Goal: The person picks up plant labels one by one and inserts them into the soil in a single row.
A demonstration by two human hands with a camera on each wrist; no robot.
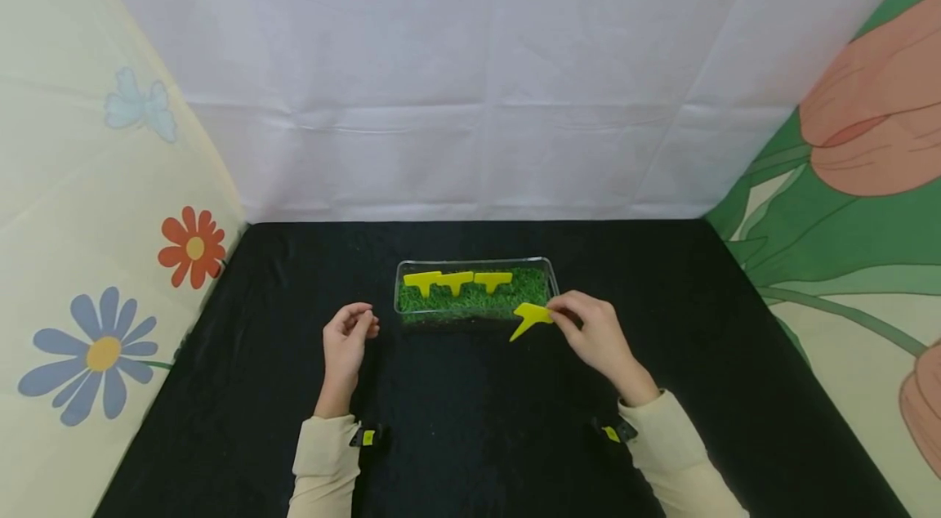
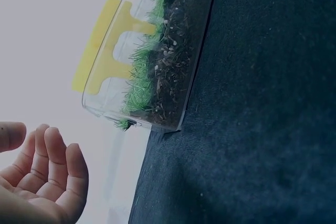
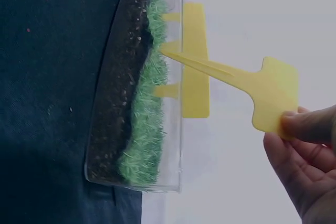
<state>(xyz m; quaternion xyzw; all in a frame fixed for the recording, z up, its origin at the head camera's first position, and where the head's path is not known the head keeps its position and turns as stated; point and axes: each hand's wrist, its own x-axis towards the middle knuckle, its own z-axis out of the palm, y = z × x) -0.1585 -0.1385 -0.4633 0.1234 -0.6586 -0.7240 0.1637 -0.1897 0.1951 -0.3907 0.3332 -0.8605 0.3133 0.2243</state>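
Observation:
A clear plastic box (image 1: 476, 320) holds dark soil (image 3: 118, 93) and short green grass (image 1: 529, 287). Several yellow T-shaped plant labels (image 1: 490, 281) stand in a row in its left and middle part, stems down in the grass. My right hand (image 1: 594, 334) pinches another yellow plant label (image 3: 275, 95) by its head between thumb and fingers, in front of the box's right end. The label's pointed stem slants down and left. Left of the box, my left hand (image 1: 347, 342) hovers apart from it, fingers loosely bent and holding nothing.
Black cloth (image 1: 456, 420) covers the table. A white backdrop (image 1: 470, 77) hangs behind it, with flower-printed cloths (image 1: 81, 256) at both sides. Each wrist carries a small dark device (image 1: 367, 436).

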